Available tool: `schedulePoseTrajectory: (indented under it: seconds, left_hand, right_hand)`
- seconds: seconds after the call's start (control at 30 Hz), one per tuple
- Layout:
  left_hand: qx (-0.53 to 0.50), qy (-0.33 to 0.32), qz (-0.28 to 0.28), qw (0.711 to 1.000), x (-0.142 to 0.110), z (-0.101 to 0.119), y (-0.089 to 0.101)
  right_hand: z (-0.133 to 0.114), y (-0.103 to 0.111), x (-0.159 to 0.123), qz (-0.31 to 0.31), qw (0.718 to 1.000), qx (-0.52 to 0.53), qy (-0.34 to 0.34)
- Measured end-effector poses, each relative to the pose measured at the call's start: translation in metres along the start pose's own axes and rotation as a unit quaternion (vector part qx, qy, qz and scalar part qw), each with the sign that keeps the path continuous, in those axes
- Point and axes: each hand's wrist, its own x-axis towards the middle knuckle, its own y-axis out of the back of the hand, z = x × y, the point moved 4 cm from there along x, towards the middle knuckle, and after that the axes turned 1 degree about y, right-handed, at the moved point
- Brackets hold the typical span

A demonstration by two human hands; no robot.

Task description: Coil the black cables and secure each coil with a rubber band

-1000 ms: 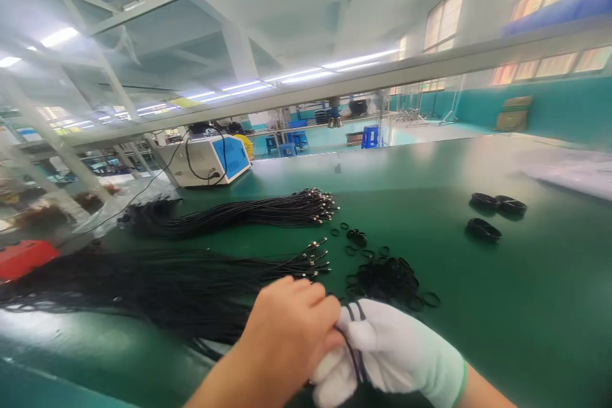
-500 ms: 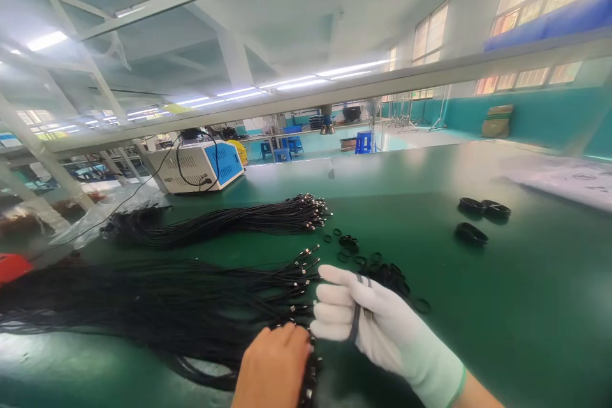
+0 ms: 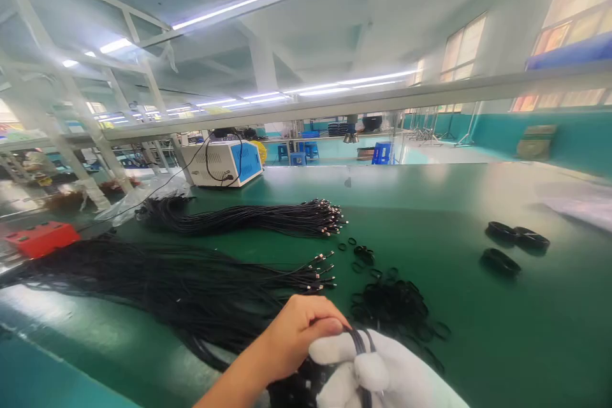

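My bare left hand is closed in a pinch on thin black rubber bands at the index finger of my right hand. My right hand wears a white glove and is curled, with the dark strands running over its index finger and under its thumb. Whether a cable also lies in its grip, I cannot tell. Below and left of my hands spreads a large bundle of black cables with metal plugs at the right ends. A pile of small black rings lies just beyond the glove.
A second cable bundle lies farther back on the green table. Three larger black rings or coils rest at right. A white-and-blue machine stands at back left, a red box at far left. A beam crosses above the table.
My left hand has moved from the cable plugs up and right to the gloved hand, where it pinches the bands. The gloved hand is lower and its fingers more curled. The view has shifted left.
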Motion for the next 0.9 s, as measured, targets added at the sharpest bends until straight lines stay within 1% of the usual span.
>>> schedulePoseTrajectory:
  seconds: [0.07, 0.13, 0.17, 0.2, 0.27, 0.33, 0.37, 0.4, 0.43, 0.47, 0.5, 0.53, 0.6, 0.63, 0.7, 0.73, 0.8, 0.83, 0.9]
  left_hand:
    - [0.104, 0.03, 0.046, 0.993, -0.006, -0.019, -0.007]
    - [0.24, 0.061, 0.106, 0.963, -0.017, -0.031, -0.013]
    - [0.292, 0.063, 0.126, 0.946, -0.023, -0.034, -0.018]
    - [0.327, 0.05, 0.143, 0.933, -0.028, -0.034, -0.025]
    - [0.358, -0.011, 0.174, 0.917, -0.035, -0.026, -0.041]
    - [0.365, -0.086, 0.211, 0.903, -0.039, -0.012, -0.053]
    - [0.367, -0.114, 0.219, 0.897, -0.04, -0.004, -0.055]
    - [0.371, -0.135, 0.216, 0.893, -0.04, 0.004, -0.055]
    - [0.376, -0.149, 0.199, 0.893, -0.04, 0.011, -0.052]
    - [0.382, -0.155, 0.174, 0.894, -0.04, 0.018, -0.046]
    - [0.386, -0.153, 0.146, 0.898, -0.04, 0.023, -0.038]
    - [0.388, -0.145, 0.121, 0.902, -0.042, 0.028, -0.028]
    - [0.379, -0.117, 0.081, 0.914, -0.045, 0.034, -0.008]
    - [0.364, -0.098, 0.062, 0.924, -0.046, 0.035, 0.0]
    - [0.304, -0.062, 0.027, 0.95, -0.046, 0.032, 0.009]
    - [0.257, -0.043, 0.013, 0.965, -0.045, 0.029, 0.011]
    - [0.135, -0.009, -0.007, 0.991, -0.042, 0.019, 0.007]
    - [0.07, 0.007, -0.008, 0.997, -0.04, 0.013, 0.004]
    - [-0.04, 0.038, 0.001, 0.998, -0.037, 0.001, -0.006]
  right_hand:
    - [-0.013, -0.004, 0.001, 0.012, 0.998, 0.032, 0.047]
    - [-0.027, -0.006, 0.002, 0.025, 0.994, 0.063, 0.09]
    - [-0.033, -0.006, 0.003, 0.035, 0.991, 0.066, 0.111]
    - [-0.038, -0.004, 0.004, 0.046, 0.988, 0.064, 0.13]
    - [-0.043, 0.001, 0.005, 0.07, 0.985, 0.047, 0.151]
    - [-0.039, 0.006, 0.006, 0.112, 0.984, 0.014, 0.139]
    - [-0.035, 0.008, 0.005, 0.138, 0.983, -0.008, 0.122]
    - [-0.03, 0.01, 0.005, 0.167, 0.98, -0.032, 0.102]
    - [-0.024, 0.011, 0.004, 0.185, 0.978, -0.054, 0.078]
    - [-0.017, 0.01, 0.003, 0.184, 0.979, -0.07, 0.052]
    - [-0.01, 0.008, 0.002, 0.165, 0.983, -0.079, 0.023]
    - [-0.002, 0.004, 0.002, 0.133, 0.988, -0.079, -0.007]
    - [0.013, -0.003, 0.002, 0.059, 0.994, -0.056, -0.067]
    - [0.02, -0.006, 0.002, 0.034, 0.995, -0.037, -0.087]
    - [0.029, -0.009, 0.003, 0.018, 0.994, 0.008, -0.105]
    - [0.032, -0.011, 0.004, 0.012, 0.994, 0.03, -0.108]
    - [0.035, -0.014, 0.007, -0.004, 0.991, 0.072, -0.115]
    - [0.035, -0.016, 0.008, -0.016, 0.989, 0.089, -0.118]
    - [0.032, -0.019, 0.009, -0.033, 0.988, 0.102, -0.114]
